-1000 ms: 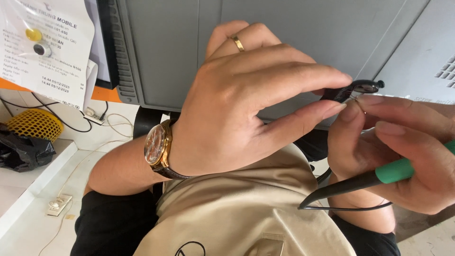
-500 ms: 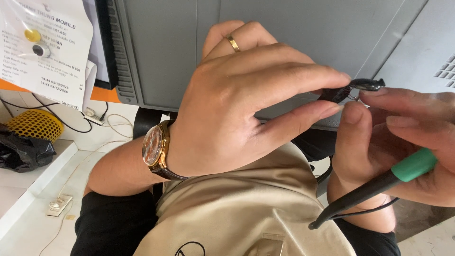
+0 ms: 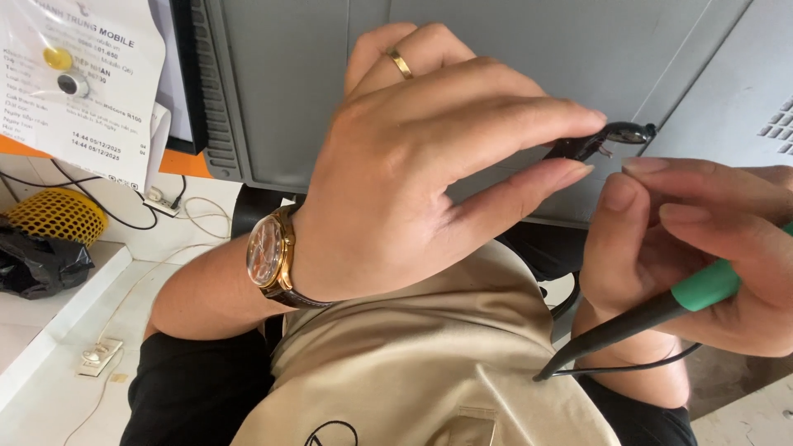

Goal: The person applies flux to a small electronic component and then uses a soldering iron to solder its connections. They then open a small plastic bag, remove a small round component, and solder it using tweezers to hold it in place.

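Observation:
My left hand [image 3: 429, 173], with a gold ring and a gold wristwatch [image 3: 268, 256], pinches a small black part [image 3: 607, 139] between thumb and forefinger at chest height. My right hand [image 3: 702, 248] sits just right of it and grips a green-and-black handled tool [image 3: 644, 318] whose black end points down-left with a thin wire trailing from it. The right thumb and fingertips are close to the small part but apart from it. The tool's working end is hidden behind the fingers.
A beige bag [image 3: 413, 372] lies in my lap below both hands. A grey metal cabinet [image 3: 529, 49] stands right behind. To the left are a white shelf [image 3: 58, 330], a yellow mesh bundle [image 3: 54, 216], a black plastic bag [image 3: 37, 264] and a printed paper sheet [image 3: 83, 74].
The right hand has drawn back slightly to the right from the small black part, and its tool has tilted, the black end swinging lower. The left hand holds nearly still.

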